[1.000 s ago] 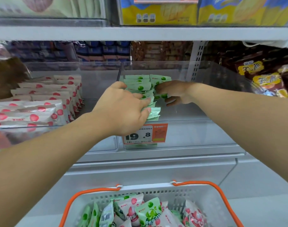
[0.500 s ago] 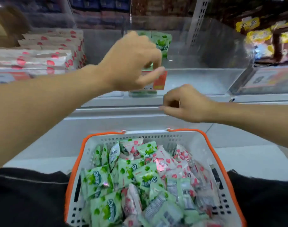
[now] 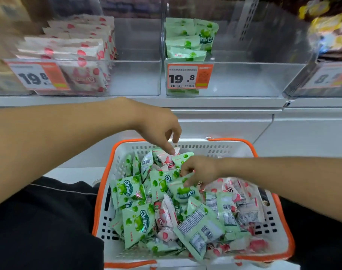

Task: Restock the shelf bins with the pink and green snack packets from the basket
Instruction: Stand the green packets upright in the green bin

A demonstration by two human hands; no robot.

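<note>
A white basket with an orange rim (image 3: 232, 142) sits low in front of me, full of green and pink snack packets. My left hand (image 3: 158, 129) reaches down at its far edge, thumb and finger pinching the top corner of a pink packet (image 3: 167, 159). My right hand (image 3: 200, 169) is curled on the upper edge of a green packet (image 3: 182, 190) in the middle of the pile. On the shelf above, the left clear bin (image 3: 135, 75) holds rows of pink packets (image 3: 78, 49). The right clear bin (image 3: 244, 78) holds a short row of green packets (image 3: 185, 41) at its left side.
Each bin front carries an orange price tag (image 3: 188, 76) reading 19.8. Another bin (image 3: 322, 78) with yellow and brown packs stands further right. A white shelf ledge (image 3: 224, 114) juts out between bins and basket. My black-clad legs flank the basket.
The view has tilted down from the shelf to the basket. Both hands left the green bin and dropped into the basket, the left onto a pink packet, the right onto a green one.
</note>
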